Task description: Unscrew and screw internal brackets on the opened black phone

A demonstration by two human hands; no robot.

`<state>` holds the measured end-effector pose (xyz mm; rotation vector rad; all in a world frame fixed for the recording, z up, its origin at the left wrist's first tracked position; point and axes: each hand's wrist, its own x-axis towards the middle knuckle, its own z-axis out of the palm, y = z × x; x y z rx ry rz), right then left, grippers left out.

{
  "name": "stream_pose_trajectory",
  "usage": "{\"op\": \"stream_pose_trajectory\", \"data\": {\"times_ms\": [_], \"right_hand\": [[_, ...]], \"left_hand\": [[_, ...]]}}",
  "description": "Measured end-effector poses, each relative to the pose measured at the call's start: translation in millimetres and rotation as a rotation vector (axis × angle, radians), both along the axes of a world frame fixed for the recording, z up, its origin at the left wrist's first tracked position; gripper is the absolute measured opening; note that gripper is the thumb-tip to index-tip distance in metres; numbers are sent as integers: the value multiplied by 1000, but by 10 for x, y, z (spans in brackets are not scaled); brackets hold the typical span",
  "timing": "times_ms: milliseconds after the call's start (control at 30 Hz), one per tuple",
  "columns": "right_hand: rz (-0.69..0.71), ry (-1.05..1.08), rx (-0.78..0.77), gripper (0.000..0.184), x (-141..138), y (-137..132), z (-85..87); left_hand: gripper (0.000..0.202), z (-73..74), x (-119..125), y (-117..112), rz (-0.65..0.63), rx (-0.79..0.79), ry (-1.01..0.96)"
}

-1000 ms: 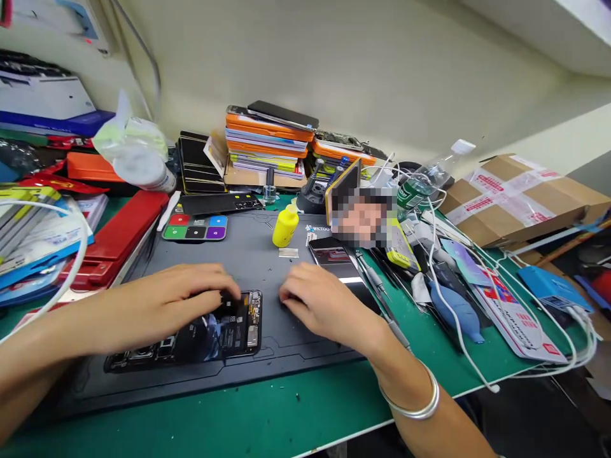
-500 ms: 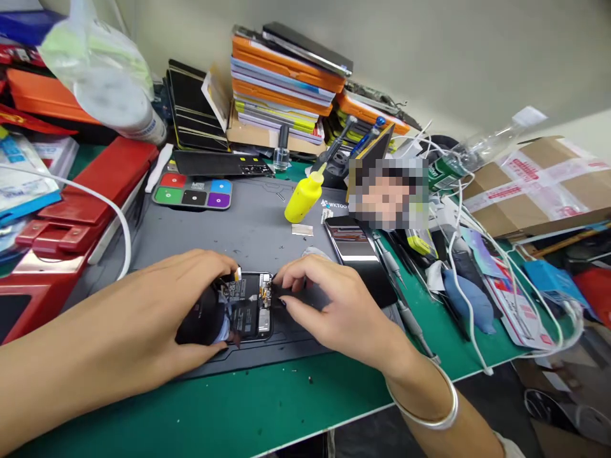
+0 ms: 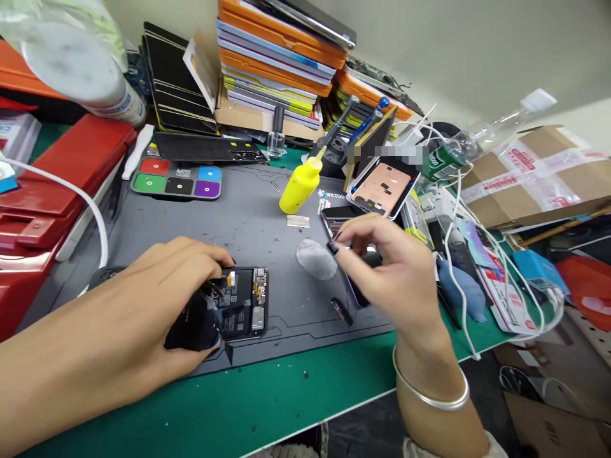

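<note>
An opened phone (image 3: 241, 305) with its back off lies on the grey repair mat (image 3: 229, 222), its boards and flex cables bare. My left hand (image 3: 157, 299) lies over its left half, fingers curled round the body and holding it down. My right hand (image 3: 386, 267) is raised above the mat to the right of the phone, thumb and forefinger pinched on a small black part (image 3: 333, 247). A second small black part (image 3: 342, 312) lies on the mat below that hand. A silver bangle (image 3: 429, 394) circles my right wrist.
On the mat stand a yellow squeeze bottle (image 3: 298, 187), a coloured screw tray (image 3: 176, 181) and a clear oval film (image 3: 316, 259). A dark phone lies under my right hand. Stacked orange phone cases (image 3: 281, 57) line the back; red boxes (image 3: 52, 184) left; white cables and a cardboard box (image 3: 529, 178) right.
My right hand has lifted off the phone's right end and moved right and up, pinching a small black part. The left hand stays on the phone. The view has tilted down.
</note>
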<state>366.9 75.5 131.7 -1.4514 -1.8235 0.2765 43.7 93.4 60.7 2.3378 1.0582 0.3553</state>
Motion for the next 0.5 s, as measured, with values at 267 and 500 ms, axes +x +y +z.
{"op": "stream_pose_trajectory", "data": {"times_ms": [267,500], "right_hand": [[-365,-15,49,9,636,-208,150],[-438,-263,-402,30,1117,-925,72]], "left_hand": [[48,65,71,-35,36,-40,1],[58,-157,108,-58,43,61,-7]]}}
